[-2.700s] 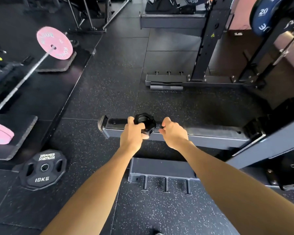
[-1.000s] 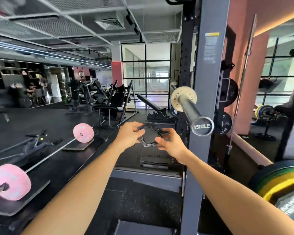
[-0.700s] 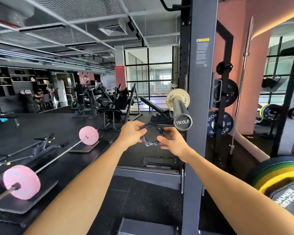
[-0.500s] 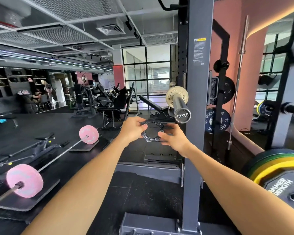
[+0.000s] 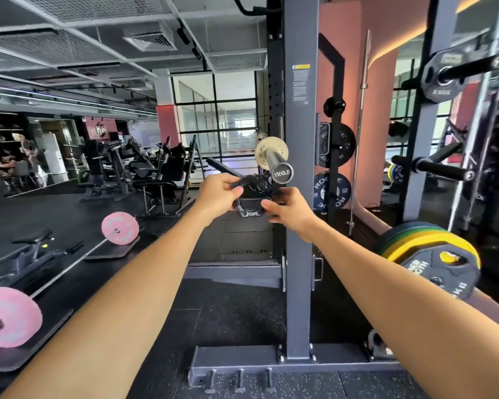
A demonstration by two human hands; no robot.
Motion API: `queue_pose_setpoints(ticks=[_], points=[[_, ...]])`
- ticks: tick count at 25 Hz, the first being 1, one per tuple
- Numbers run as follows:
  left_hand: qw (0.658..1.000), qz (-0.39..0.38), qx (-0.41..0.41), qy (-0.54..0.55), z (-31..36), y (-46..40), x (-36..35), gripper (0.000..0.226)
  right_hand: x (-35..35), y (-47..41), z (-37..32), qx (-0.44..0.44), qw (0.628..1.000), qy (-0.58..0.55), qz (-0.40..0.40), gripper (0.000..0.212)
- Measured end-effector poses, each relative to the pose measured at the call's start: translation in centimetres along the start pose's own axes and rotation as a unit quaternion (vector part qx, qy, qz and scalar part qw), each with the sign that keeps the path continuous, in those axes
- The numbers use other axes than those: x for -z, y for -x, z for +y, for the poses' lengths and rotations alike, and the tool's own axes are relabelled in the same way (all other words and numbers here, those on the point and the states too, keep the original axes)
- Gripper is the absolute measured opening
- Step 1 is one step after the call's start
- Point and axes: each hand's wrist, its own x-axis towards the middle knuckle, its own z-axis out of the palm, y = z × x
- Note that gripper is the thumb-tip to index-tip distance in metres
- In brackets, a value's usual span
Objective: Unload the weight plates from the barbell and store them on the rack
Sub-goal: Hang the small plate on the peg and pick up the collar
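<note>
Head camera looks along both outstretched arms: the left hand (image 5: pixel 218 194) and the right hand (image 5: pixel 290 210) each pinch a side of a black barbell collar (image 5: pixel 249 197), held in the air just below the bare barbell sleeve (image 5: pixel 277 164), not touching it. That sleeve juts from the grey rack upright (image 5: pixel 298 226). Stacked weight plates (image 5: pixel 432 263) sit low on the right, well apart from both hands.

A bare barbell sleeve (image 5: pixel 274 159) with a "1500LB" end cap juts from the grey rack upright (image 5: pixel 299 180). Stacked green, yellow and black weight plates (image 5: pixel 432 263) sit at lower right. Blue and black plates (image 5: pixel 333 194) hang on the rear storage posts.
</note>
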Motion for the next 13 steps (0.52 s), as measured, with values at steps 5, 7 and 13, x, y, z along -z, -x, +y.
queue_pose_setpoints(ticks=[5, 7, 13], points=[[0.999, -0.014, -0.03, 0.026, 2.6, 0.1, -1.4, 0.034, 2.8, 1.1, -2.2, 0.015, 0.999, 0.007, 0.029, 0.057], [0.998, -0.026, -0.037, 0.044, 3.8, -0.4, -1.9, 0.036, 3.8, 0.9, -3.1, 0.029, 0.998, 0.006, 0.047, 0.06], [0.997, -0.051, -0.039, 0.043, 5.1, -2.0, -3.7, 0.041, 6.2, -0.5, -3.4, 0.043, 0.996, 0.019, 0.073, 0.065]])
